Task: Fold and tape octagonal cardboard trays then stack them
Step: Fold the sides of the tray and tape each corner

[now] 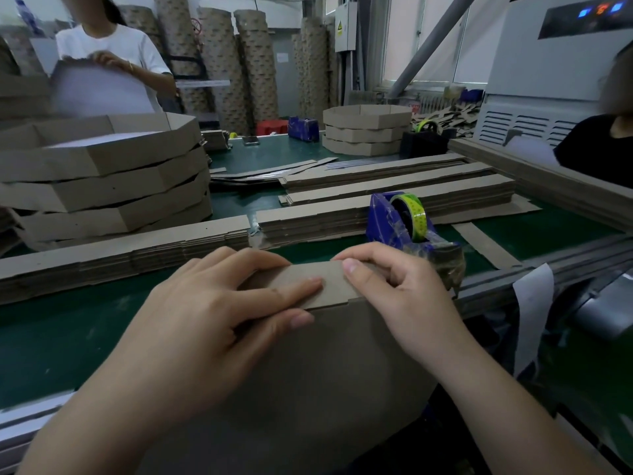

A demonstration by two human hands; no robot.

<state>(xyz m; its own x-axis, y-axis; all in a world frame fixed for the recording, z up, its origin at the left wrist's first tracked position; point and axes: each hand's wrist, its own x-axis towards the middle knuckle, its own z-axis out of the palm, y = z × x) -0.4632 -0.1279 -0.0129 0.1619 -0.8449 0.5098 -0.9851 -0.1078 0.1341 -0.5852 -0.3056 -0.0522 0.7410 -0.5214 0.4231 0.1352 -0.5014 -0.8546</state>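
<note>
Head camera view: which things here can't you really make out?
Head view:
- Cardboard piece: its seam lies under the left hand and right hand, so tape there cannot be told. The bottom edge cuts off its lower part.
- Tape dispenser: base partly hidden behind the right hand.
- White sheet held by the far person: motion-blurred.
- Small flat thing in the distance: too small to name.

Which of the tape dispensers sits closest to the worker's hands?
The blue tape dispenser holding the yellow-green roll, just beyond the right hand; the other blue dispenser and the black dispenser stand far across the table.
</note>
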